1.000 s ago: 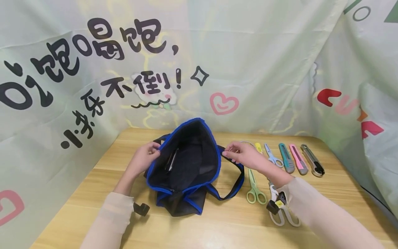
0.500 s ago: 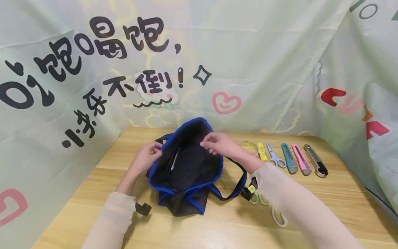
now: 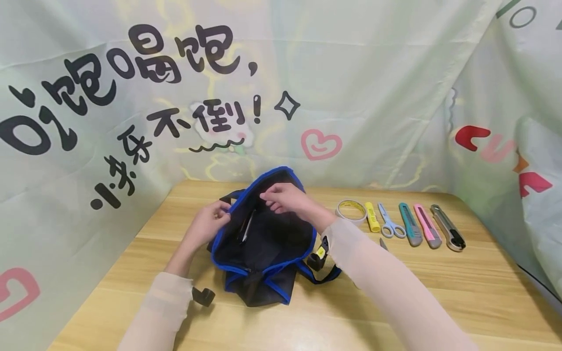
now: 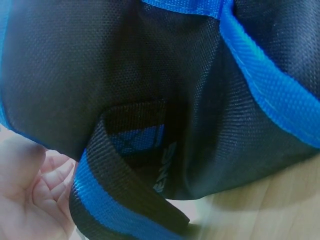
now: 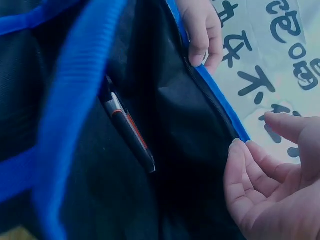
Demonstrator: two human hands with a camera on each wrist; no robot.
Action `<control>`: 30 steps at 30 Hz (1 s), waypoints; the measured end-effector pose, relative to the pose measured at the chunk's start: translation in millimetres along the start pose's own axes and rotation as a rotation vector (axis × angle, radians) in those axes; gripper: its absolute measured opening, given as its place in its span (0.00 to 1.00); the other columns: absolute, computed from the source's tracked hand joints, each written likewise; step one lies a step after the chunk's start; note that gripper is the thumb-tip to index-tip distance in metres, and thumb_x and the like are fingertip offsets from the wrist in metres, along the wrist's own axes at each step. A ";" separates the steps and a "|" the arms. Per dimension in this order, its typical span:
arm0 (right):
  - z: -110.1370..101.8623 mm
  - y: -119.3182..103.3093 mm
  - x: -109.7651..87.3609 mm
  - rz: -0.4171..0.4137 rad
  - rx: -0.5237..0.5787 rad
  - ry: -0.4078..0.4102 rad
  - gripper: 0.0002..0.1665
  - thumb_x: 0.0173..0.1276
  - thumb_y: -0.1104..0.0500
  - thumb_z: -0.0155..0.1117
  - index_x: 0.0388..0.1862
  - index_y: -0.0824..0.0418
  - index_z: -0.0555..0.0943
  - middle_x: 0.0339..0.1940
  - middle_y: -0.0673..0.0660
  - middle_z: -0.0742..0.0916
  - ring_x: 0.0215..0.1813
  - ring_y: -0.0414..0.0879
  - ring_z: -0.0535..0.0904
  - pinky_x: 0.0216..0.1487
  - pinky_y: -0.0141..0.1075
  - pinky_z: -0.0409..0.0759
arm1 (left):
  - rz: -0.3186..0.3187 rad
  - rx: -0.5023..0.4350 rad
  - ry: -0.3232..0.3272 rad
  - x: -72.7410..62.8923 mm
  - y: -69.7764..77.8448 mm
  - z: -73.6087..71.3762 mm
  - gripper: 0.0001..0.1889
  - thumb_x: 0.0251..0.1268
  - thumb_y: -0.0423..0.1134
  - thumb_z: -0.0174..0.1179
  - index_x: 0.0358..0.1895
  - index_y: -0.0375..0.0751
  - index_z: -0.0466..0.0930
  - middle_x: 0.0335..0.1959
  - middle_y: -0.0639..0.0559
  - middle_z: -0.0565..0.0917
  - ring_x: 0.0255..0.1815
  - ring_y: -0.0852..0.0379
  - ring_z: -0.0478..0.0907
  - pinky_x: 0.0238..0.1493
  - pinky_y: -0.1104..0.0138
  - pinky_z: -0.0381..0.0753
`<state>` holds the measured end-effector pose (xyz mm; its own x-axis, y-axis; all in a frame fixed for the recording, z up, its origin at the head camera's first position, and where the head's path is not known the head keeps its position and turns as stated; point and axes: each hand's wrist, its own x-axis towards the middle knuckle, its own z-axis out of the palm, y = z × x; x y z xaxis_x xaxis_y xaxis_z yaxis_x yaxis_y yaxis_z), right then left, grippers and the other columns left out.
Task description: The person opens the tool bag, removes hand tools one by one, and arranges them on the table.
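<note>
A black tote bag (image 3: pixel 274 239) with blue trim lies tilted on the table, its zippered mouth facing me. My left hand (image 3: pixel 210 219) pinches the bag's left rim; the right wrist view also shows those left fingers (image 5: pixel 197 40) on the blue edging. My right hand (image 3: pixel 287 197) is over the mouth, its fingertips at the far left rim. In the right wrist view its thumb stands apart from the fingers. Inside the bag lies a slim dark item (image 5: pixel 131 131) with orange and silver parts; its kind is unclear. A bag handle (image 4: pixel 120 200) loops out beside my left hand.
Right of the bag, in a row, lie a tape roll (image 3: pixel 357 220), a yellow glue stick (image 3: pixel 372 217), blue scissors (image 3: pixel 388 222), and teal (image 3: pixel 410 224), pink (image 3: pixel 427 225) and silver (image 3: pixel 448 227) utility knives. A pointed tip (image 3: pixel 383 243) shows beside my right sleeve. Printed cloth hangs behind.
My right hand has left the bag's right rim and moved left across the mouth to the opposite rim. Its sleeve now covers the green and white scissors. The left hand stays put.
</note>
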<state>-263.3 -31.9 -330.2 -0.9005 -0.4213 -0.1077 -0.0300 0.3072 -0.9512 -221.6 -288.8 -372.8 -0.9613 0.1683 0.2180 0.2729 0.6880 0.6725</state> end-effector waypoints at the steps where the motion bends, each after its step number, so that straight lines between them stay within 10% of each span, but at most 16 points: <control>1: 2.1 0.3 2.7 0.012 0.007 0.002 0.20 0.68 0.51 0.66 0.50 0.65 0.78 0.47 0.67 0.83 0.40 0.51 0.82 0.50 0.44 0.80 | 0.000 -0.001 0.001 -0.1 0.2 0.1 0.13 0.66 0.36 0.58 0.51 0.36 0.79 0.32 0.47 0.82 0.34 0.50 0.77 0.40 0.57 0.75; 10: 23.2 20.9 23.0 0.135 0.097 0.005 0.18 0.68 0.54 0.66 0.48 0.66 0.77 0.48 0.70 0.83 0.49 0.61 0.81 0.49 0.45 0.81 | 0.006 -0.013 0.007 -0.7 1.9 2.0 0.12 0.65 0.36 0.58 0.50 0.36 0.79 0.32 0.46 0.83 0.33 0.50 0.78 0.39 0.57 0.76; 30: 69.8 61.8 40.9 0.126 -0.036 0.137 0.14 0.64 0.55 0.70 0.36 0.64 0.77 0.27 0.59 0.83 0.22 0.45 0.77 0.27 0.34 0.80 | 0.010 -0.016 -0.007 -0.2 -1.8 3.7 0.12 0.65 0.35 0.58 0.50 0.35 0.79 0.31 0.47 0.83 0.34 0.50 0.78 0.40 0.56 0.76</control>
<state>-271.7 -89.7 -413.5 -0.9486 -0.2584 -0.1825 0.0734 0.3814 -0.9215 -221.9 -287.4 -376.7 -0.9587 0.1802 0.2202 0.2834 0.6748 0.6814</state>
